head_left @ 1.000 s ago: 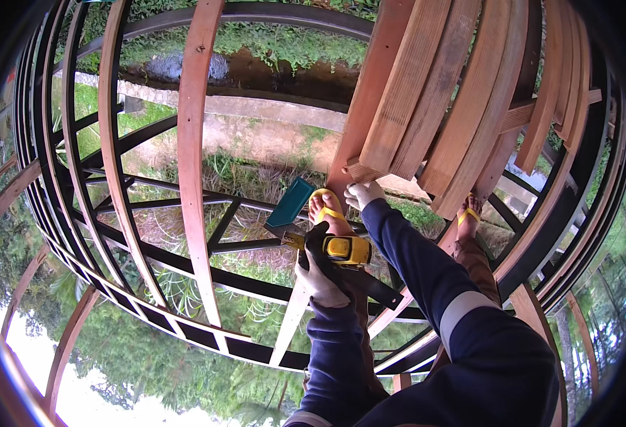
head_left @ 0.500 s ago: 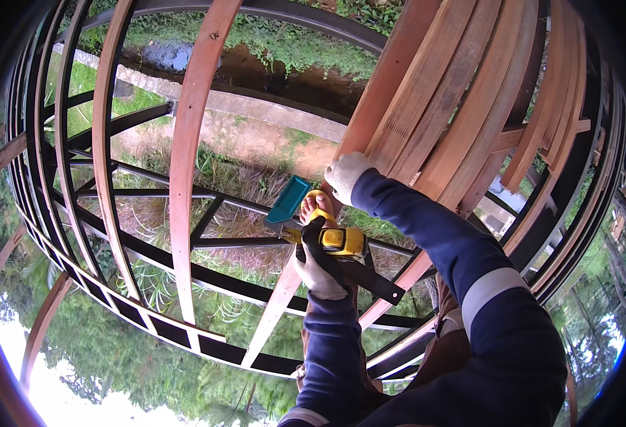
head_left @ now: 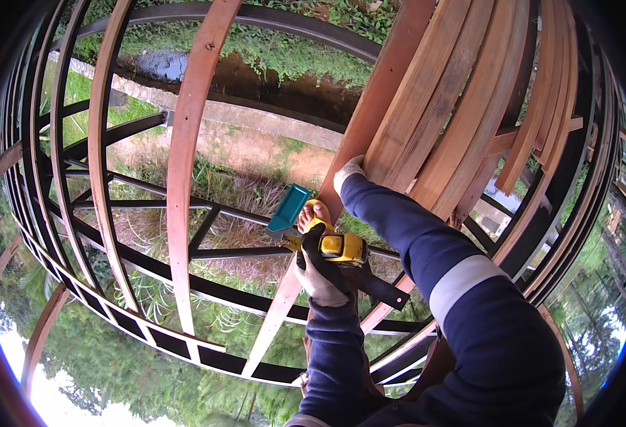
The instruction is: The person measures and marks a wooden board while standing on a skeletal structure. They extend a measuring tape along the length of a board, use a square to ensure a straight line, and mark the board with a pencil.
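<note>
My left hand [head_left: 322,276], in a white glove with dark fingertips, is closed around a yellow and black tape measure [head_left: 343,248]. The same grip seems to take in a try square with a teal handle [head_left: 289,207]; its dark blade runs under the hand, and a holed end shows beyond. My right hand [head_left: 348,173], gloved in white, rests at the near left corner of the stacked wooden boards [head_left: 416,107], over a reddish plank [head_left: 377,92]. Its fingers are mostly hidden behind the wrist and sleeve.
My foot in a yellow sandal [head_left: 316,213] stands on the plank below. Black metal beams [head_left: 238,252] and spaced wooden slats [head_left: 182,164] form an open frame, with gaps down to grass and a ditch. More loose boards [head_left: 541,99] lie at the right.
My right hand has turned and slid slightly along the boards' corner, so its fingers now show less. The left hand keeps its hold on the tape measure. The view has shifted a little.
</note>
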The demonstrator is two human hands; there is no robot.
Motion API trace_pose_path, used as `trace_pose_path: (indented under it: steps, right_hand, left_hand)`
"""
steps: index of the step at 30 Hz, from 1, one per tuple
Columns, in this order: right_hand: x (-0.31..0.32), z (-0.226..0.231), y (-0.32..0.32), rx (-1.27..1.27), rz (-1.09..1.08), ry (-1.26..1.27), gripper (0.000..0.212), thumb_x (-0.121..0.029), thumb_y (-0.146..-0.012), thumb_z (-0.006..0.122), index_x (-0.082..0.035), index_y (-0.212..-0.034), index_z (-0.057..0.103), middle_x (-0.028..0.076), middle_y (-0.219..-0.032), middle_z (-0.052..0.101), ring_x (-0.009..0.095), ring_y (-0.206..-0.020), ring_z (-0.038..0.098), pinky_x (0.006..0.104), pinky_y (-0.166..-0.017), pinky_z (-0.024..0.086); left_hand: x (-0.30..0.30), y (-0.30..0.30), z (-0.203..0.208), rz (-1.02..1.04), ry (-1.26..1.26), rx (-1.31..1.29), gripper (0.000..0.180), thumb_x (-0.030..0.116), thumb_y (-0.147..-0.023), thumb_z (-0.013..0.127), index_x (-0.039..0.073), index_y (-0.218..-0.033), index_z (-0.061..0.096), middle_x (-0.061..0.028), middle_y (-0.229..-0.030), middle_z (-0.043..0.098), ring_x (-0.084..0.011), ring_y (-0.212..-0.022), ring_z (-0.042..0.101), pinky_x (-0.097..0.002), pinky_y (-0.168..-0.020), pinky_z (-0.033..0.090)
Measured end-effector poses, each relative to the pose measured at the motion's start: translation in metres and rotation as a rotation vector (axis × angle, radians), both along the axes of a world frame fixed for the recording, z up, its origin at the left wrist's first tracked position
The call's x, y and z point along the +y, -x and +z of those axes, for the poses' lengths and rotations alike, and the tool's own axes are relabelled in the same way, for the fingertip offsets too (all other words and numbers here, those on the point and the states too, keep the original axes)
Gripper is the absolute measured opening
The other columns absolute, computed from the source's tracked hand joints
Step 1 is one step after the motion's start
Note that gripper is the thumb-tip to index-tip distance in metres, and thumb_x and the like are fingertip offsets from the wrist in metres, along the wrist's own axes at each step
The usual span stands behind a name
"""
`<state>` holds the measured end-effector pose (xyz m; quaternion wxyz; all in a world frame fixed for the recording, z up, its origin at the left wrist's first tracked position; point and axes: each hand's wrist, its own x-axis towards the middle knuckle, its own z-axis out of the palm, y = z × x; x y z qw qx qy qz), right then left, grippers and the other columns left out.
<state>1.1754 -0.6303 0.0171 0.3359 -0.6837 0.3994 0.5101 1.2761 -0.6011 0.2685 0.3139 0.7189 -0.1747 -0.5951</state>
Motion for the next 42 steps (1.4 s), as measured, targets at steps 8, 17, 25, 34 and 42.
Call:
trace_pose_path:
  steps: [8,17,25,34,42]
  right_hand:
    - [-0.008,0.000,-0.005,-0.023,-0.121,-0.057,0.035,-0.015,-0.092,0.050,-0.008,-0.124,0.062,0.010,-0.125,0.062,0.039,-0.110,0.059,0.0708,-0.078,0.043]
    - [-0.024,0.011,-0.008,0.062,-0.134,-0.010,0.034,-0.017,-0.093,0.051,-0.007,-0.123,0.063,0.011,-0.120,0.065,0.039,-0.107,0.060,0.0744,-0.080,0.037]
    - [-0.030,-0.006,0.017,-0.067,-0.057,0.176,0.047,-0.037,-0.090,0.055,-0.009,-0.128,0.057,0.012,-0.122,0.063,0.034,-0.107,0.061,0.0745,-0.087,0.030]
    - [-0.110,0.046,0.042,-0.103,-0.185,0.582,0.029,-0.023,-0.093,0.047,-0.016,-0.113,0.067,0.012,-0.122,0.059,0.031,-0.113,0.056,0.0685,-0.098,0.028]
    - [-0.233,0.060,0.144,0.095,-0.537,1.277,0.033,-0.022,-0.089,0.049,-0.013,-0.119,0.060,0.007,-0.118,0.059,0.028,-0.106,0.058,0.0581,-0.087,0.041]
  left_hand:
    - [0.003,-0.009,-0.002,-0.294,0.171,-0.174,0.031,0.009,-0.083,0.061,0.006,-0.113,0.059,-0.0153,-0.102,0.066,-0.0285,-0.095,0.066,-0.0346,-0.082,0.051]
    - [-0.007,-0.008,0.007,-0.606,0.338,-0.487,0.027,0.018,-0.095,0.047,-0.001,-0.107,0.062,-0.0102,-0.098,0.063,-0.0194,-0.085,0.062,-0.0306,-0.078,0.050]
    - [-0.004,-0.006,0.006,-0.650,0.398,-0.420,0.036,0.014,-0.080,0.062,0.004,-0.115,0.057,-0.0146,-0.098,0.066,-0.0295,-0.088,0.067,-0.0349,-0.078,0.052]
    - [-0.008,-0.008,0.009,-0.473,0.266,-0.343,0.024,0.014,-0.092,0.050,0.001,-0.109,0.061,-0.0094,-0.096,0.063,-0.0186,-0.086,0.062,-0.0301,-0.078,0.050]
    - [-0.022,-0.003,0.019,-0.109,0.088,-0.079,0.024,0.018,-0.089,0.058,-0.001,-0.100,0.066,-0.0074,-0.092,0.063,-0.0189,-0.084,0.062,-0.0301,-0.078,0.049]
